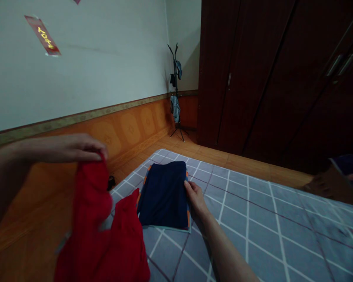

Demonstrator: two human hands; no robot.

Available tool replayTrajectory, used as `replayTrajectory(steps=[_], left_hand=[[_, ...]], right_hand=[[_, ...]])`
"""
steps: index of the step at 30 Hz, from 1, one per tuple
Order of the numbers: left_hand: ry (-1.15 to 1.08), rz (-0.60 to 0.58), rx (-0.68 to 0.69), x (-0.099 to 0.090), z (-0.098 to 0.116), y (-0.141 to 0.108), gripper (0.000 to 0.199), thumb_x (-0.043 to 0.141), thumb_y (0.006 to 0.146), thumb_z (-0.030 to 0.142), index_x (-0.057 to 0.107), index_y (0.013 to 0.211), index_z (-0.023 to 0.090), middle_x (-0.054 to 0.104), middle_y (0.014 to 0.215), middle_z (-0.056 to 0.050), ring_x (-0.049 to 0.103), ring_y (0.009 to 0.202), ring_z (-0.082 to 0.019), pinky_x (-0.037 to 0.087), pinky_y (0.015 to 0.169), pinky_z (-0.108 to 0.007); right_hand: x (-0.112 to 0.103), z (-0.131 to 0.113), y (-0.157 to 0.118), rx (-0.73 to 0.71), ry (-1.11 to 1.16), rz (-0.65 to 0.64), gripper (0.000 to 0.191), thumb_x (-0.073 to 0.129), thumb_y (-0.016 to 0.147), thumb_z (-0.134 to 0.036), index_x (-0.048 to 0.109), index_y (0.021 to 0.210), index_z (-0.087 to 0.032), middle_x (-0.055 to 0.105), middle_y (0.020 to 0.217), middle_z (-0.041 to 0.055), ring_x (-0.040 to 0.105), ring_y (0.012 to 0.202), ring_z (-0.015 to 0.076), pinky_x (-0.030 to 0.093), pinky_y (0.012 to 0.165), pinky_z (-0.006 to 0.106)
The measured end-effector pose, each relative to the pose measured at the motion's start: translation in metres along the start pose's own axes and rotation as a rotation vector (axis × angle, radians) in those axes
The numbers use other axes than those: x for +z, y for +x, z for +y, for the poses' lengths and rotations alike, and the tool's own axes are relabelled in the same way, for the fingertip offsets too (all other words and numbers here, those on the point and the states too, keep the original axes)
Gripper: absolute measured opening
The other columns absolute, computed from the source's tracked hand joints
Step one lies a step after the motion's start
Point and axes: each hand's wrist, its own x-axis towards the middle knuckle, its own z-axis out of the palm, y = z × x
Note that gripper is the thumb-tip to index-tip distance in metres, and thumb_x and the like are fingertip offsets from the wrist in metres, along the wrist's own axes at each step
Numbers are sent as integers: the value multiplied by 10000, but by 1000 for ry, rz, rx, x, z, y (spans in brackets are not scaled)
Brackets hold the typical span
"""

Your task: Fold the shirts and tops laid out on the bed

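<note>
"Red cloth, nearest me: which way does it run?"

"Nearly straight down, long axis upright, from the left hand. Thumb and fingers are pinched together on its top end. A lower flap spreads rightward, one corner pointing up and away."

"And the right hand?"

"Thumb along the right edge of the folded navy cloth; the other fingers are mostly hidden, so I can't tell how far they're spread or whether they grip."

"How does the navy piece lie?"

"Flat on the bed, long axis running away from the person, over layers whose orange and pale edges peek out. The red corner comes right up to its left side; touching or not, I can't tell."

"Where is there room?"

"Rightward, where the grey, white-lined sheet stretches beyond the forearm. On the left, the red cloth hangs by the bed's edge."

"Textures?"

"Red is crumpled and partly blurred, navy smooth and squarish. Farther off come glossy floor tiles, orange panelling, a dark wooden wardrobe and a spindly black coat stand in the corner."
</note>
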Motion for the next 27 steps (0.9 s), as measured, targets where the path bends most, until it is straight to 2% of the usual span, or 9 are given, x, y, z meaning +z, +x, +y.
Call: replayTrajectory(steps=[4, 11, 14, 17, 19, 21, 25, 27], left_hand=[[54, -162, 30, 26, -16, 20, 165, 561, 799, 207, 668, 921, 180, 651, 846, -13, 607, 842, -162, 465, 764, -255], [67, -279, 19, 69, -43, 57, 108, 561, 761, 134, 667, 774, 155, 651, 873, -21, 592, 876, -161, 449, 792, -250], [72, -330, -15, 90, -56, 67, 72, 610, 795, 194, 664, 802, 147, 657, 917, -25, 600, 901, -179, 473, 786, -278], [79, -400, -44, 106, -66, 73, 187, 599, 870, 296, 631, 952, 131, 642, 970, -43, 618, 857, -173, 513, 757, -335], [89, -426, -56, 112, -71, 74, 246, 569, 900, 330, 599, 1038, 129, 628, 1008, -54, 621, 852, -169, 529, 750, -357], [104, -417, -60, 114, -73, 73, 244, 572, 900, 327, 600, 1039, 129, 627, 1020, -56, 620, 878, -176, 528, 769, -370], [135, -343, -51, 114, -70, 68, 88, 597, 853, 193, 656, 857, 128, 659, 1008, -60, 606, 976, -195, 482, 875, -368], [145, -310, -44, 115, -66, 65, 111, 574, 818, 118, 679, 790, 144, 672, 1054, -61, 592, 1040, -201, 451, 919, -328]], right_hand=[[0, 0, 0, -2, -13, 1, 451, 616, 774, -560, 631, 1020, -181, 722, 923, 68, 675, 810, 236, 524, 737, 340], [-7, 2, 5, -13, -86, 11, 475, 652, 738, -562, 645, 1001, -167, 722, 864, 67, 666, 814, 245, 515, 746, 347], [-10, 4, 7, -7, -108, 22, 497, 657, 719, -576, 657, 1009, -172, 721, 854, 69, 663, 818, 252, 513, 736, 349], [-10, 4, 6, -5, -127, 21, 522, 645, 721, -590, 655, 1033, -171, 720, 855, 71, 663, 807, 252, 515, 718, 347], [-8, 4, 5, -11, -141, 21, 536, 625, 731, -602, 648, 1053, -174, 719, 866, 72, 663, 806, 251, 518, 706, 343], [-6, 3, 3, -19, -152, 29, 538, 609, 738, -611, 647, 1057, -180, 719, 875, 70, 661, 816, 252, 520, 706, 341], [-3, 0, 2, -9, -141, 25, 514, 600, 749, -606, 650, 1040, -186, 718, 873, 70, 662, 821, 252, 521, 719, 346], [-3, -1, 2, 0, -121, 9, 509, 597, 757, -601, 643, 1046, -184, 717, 884, 71, 664, 816, 250, 521, 724, 349]])
